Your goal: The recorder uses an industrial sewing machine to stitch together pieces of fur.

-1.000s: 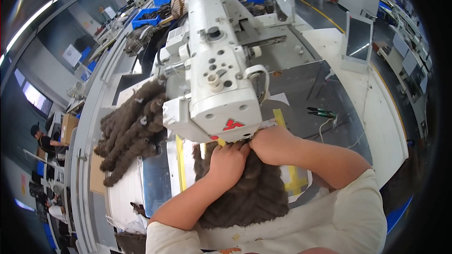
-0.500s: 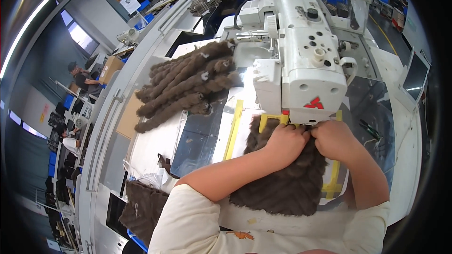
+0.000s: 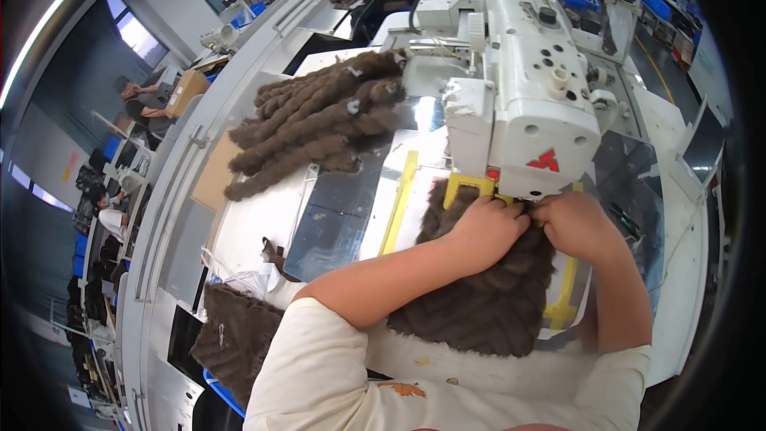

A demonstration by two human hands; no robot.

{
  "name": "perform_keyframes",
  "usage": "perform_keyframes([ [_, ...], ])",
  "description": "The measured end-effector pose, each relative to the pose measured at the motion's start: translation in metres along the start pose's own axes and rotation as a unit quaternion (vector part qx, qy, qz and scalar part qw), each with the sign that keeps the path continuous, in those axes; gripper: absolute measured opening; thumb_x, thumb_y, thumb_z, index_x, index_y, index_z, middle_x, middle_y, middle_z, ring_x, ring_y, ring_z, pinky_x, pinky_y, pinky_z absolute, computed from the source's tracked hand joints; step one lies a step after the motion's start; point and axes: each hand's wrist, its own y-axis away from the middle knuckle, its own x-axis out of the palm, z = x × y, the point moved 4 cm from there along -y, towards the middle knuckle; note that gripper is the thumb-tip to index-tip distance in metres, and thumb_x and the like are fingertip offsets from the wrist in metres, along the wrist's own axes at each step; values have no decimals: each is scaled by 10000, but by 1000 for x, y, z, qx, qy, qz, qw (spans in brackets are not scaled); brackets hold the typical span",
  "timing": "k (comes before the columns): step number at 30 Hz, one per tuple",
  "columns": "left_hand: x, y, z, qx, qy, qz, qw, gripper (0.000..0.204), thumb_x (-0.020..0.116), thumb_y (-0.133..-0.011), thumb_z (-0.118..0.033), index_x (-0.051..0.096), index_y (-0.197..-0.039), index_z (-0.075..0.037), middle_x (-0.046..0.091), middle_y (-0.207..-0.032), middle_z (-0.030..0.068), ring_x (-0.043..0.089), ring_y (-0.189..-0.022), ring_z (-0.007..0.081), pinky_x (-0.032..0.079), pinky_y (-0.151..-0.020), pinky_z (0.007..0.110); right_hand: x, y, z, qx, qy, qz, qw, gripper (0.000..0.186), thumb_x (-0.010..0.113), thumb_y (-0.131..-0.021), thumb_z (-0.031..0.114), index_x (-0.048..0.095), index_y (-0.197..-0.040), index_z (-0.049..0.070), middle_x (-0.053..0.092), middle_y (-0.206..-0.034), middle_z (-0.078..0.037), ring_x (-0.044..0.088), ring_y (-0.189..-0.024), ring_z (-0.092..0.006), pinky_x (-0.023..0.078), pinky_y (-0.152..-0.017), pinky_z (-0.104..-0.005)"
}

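A dark brown fur panel [image 3: 471, 315] lies under the head of a white sewing machine [image 3: 542, 140] and spreads toward me. My left hand [image 3: 491, 231] is closed on the panel's upper part, its fingers curled just below the machine head. Right beside it my right hand [image 3: 573, 223] pinches the fur, the thumb and fingertips close to my left fingers. The needle area and the exact edge I grip are hidden by the hands and the machine. A yellow frame piece [image 3: 463, 182] borders the fur at its upper left.
Several brown fur strips [image 3: 319, 124] are heaped to the left, near a dark glossy plate [image 3: 339, 211]. Another brown fur piece [image 3: 233, 339] hangs at lower left over a blue bin [image 3: 223, 393]. Green-handled snips [image 3: 626, 222] lie to the right. Two people are far left.
The whole view has shifted slightly. Both hands keep their hold just below the machine head, with only small finger movement, and the fur panel looks much the same.
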Motion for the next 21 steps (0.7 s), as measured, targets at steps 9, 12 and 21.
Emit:
perform_keyframes([
  [9, -18, 14, -9, 34, -19, 34, 999, 442, 590, -851, -99, 682, -1284, -87, 697, -1331, 88, 709, -1023, 249, 505, -895, 386, 9, -11, -8, 21, 1, 51, 998, 325, 607, -879, 139, 776, -1155, 178, 767, -1086, -62, 726, -1015, -305, 589, -827, -441],
  [12, -20, 16, -10, 33, -2, 47, 998, 532, 608, -813, -45, 652, -1343, -74, 689, -1348, 88, 693, -1054, 256, 491, -908, 388, 1, -8, -3, 55, -12, 63, 996, 358, 593, -886, 115, 776, -1182, 198, 767, -1104, -35, 729, -1010, -290, 592, -821, -432],
  [21, -20, 14, -16, 7, -20, 75, 997, 575, 588, -813, -10, 633, -1383, -73, 673, -1381, 84, 689, -1062, 250, 482, -895, 384, 4, -2, -7, 66, -22, 47, 996, 363, 602, -882, 109, 777, -1184, 206, 768, -1106, -54, 730, -1004, -291, 593, -820, -431],
])
